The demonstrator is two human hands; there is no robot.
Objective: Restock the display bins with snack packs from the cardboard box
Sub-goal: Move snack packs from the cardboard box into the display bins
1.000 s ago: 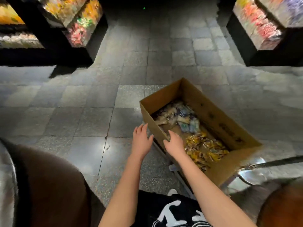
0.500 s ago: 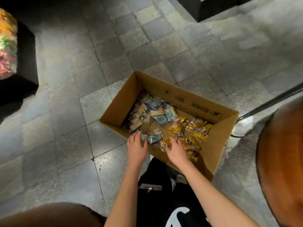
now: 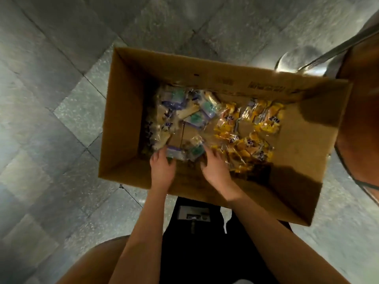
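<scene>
Head view: my right hand [image 3: 215, 169] hovers loose-fingered and my left hand [image 3: 162, 171] touches, grip unclear, the near snack packs [image 3: 180, 153] inside the cardboard box [image 3: 123, 124], which look light, crinkly, probably slippery, best pinched by a sealed edge.

We wore a black garment [image 3: 196, 255] down our front, plain but for a small grey rectangular label [image 3: 193, 214] near its top, with a short grey tab [image 3: 192, 227] under it. A pale sliver showed at the garment's bottom edge. Our left hand [image 3: 162, 171] and right hand [image 3: 215, 171] were bare, and both forearms [image 3: 143, 232] were bare along all we could see
</scene>
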